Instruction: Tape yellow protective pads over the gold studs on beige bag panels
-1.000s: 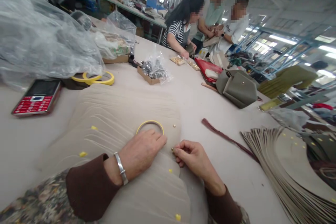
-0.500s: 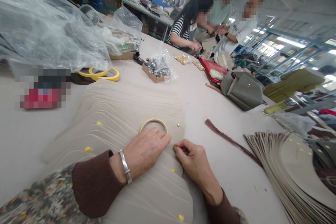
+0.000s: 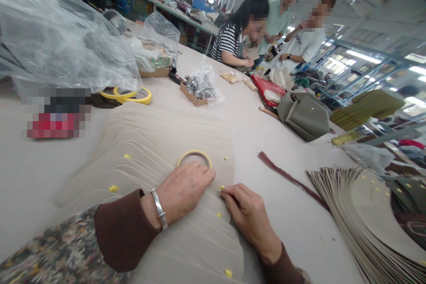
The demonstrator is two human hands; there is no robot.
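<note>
My left hand [image 3: 184, 188] lies palm down on a fanned stack of beige leather pieces [image 3: 159, 146], fingers curled and pressing the top piece, right beside a small yellow tape roll [image 3: 194, 156]. My right hand [image 3: 248, 213] is pinched at the edge of the same piece, fingertips against a small yellow tape bit [image 3: 222, 187]. What the pinch holds is too small to name. A tiny brass stud [image 3: 226, 158] sits just past the tape roll. More yellow bits dot the stack.
A second fanned stack of pieces [image 3: 359, 213] lies at right, with a dark red strip [image 3: 286, 176] beside it. Farther off are a grey handbag [image 3: 306, 115], a box of metal hardware [image 3: 198, 88], yellow tape rolls [image 3: 133, 94], plastic bags [image 3: 60, 40] and several seated people [image 3: 233, 40].
My right hand has slid slightly forward and flattened along the piece's edge, with a yellow bit now showing at its fingertips. My left hand has stayed in place.
</note>
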